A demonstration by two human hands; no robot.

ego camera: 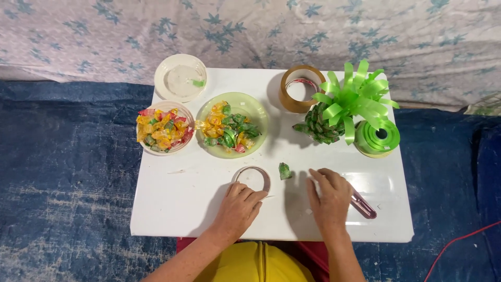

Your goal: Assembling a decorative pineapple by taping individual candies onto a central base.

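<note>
Neither grip clamps anything: both hands lie palm-down with fingers loosely spread on the white surface [172, 209]. Left hand [239, 208] rests at the near edge, fingertips touching a clear tape roll [252, 178]. Right hand [330, 198] rests to its right, partly covering a pink tool [364, 204]. A green wrapped candy [284, 171] lies between the hands, just far of them. Farther off stand two bowls of candies [164, 128] [231, 125], an almost bare dish [180, 78], a brown tape roll [301, 89], a candy cluster topped with a green bow [355, 96], and a green ribbon spool [377, 138].
</note>
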